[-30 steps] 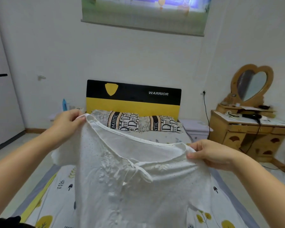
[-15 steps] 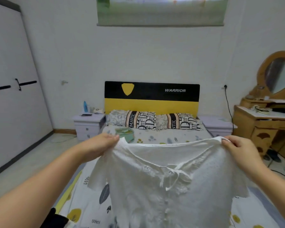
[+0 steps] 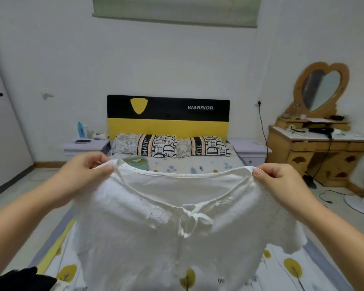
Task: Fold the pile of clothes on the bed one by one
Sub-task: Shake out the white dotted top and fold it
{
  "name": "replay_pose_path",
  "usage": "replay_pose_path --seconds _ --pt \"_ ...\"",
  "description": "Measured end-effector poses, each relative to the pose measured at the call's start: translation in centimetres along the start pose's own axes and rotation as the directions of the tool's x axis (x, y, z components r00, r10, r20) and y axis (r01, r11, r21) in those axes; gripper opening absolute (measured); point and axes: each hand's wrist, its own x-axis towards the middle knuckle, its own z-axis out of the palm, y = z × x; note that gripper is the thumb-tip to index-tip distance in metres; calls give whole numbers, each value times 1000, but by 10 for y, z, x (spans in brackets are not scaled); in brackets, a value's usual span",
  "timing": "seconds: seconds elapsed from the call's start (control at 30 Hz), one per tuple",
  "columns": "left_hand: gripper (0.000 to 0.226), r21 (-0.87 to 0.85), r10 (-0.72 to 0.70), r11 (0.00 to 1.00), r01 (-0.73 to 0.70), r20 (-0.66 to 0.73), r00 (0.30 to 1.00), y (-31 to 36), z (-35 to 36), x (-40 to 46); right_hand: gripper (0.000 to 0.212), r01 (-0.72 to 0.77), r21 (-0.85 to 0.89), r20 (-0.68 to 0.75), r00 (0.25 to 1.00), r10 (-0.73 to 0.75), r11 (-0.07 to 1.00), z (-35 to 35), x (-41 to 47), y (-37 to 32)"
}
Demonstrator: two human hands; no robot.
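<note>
From my remote feed I read "WARRIOR" in white on the black band of the headboard (image 3: 168, 118), beside a yellow shield mark, with a yellow band below. The two pillows (image 3: 172, 145) against it carry large black lettering; the sideways word ends in "OMANTIC" on one and "ANTIC" on the other. Small print on the bed sheet (image 3: 292, 267) near the bottom edge is too blurred for me to read.

My left hand (image 3: 82, 175) pinches the left shoulder of a white blouse (image 3: 177, 227), fingers curled on the cloth, and my right hand (image 3: 282, 181) pinches the right shoulder the same way. The blouse hangs spread between them, above the foot of the bed, its front toward me, a tied bow at the neckline. It blocks most of the mattress from view.

The sheet is pale with yellow tree prints. A small green container (image 3: 137, 162) sits on the bed just behind the collar. A dark garment (image 3: 19, 280) lies at the lower left corner. White nightstands stand on both sides of the headboard; the left one (image 3: 82, 147) holds a blue bottle and a phone. At right a wooden dressing surface (image 3: 322, 156) carries a heart-shaped mirror (image 3: 322, 91) and a black hair dryer. A white fan base (image 3: 359, 203) stands on the floor nearby.
</note>
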Motion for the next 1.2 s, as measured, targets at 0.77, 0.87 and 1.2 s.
replay_pose_path --seconds 0.77,0.87,1.2 --pt "24 222 -288 948 227 294 912 -136 133 4 32 -261 -201 363 875 319 944 127 16 144" --pt "24 270 -359 920 283 295 886 -186 174 -4 34 -313 -212 326 870 369 926 180 1 196" --pt "27 475 -471 815 332 208 857 -318 256 36 21 -328 -340 314 844 435 881 297 20 303"
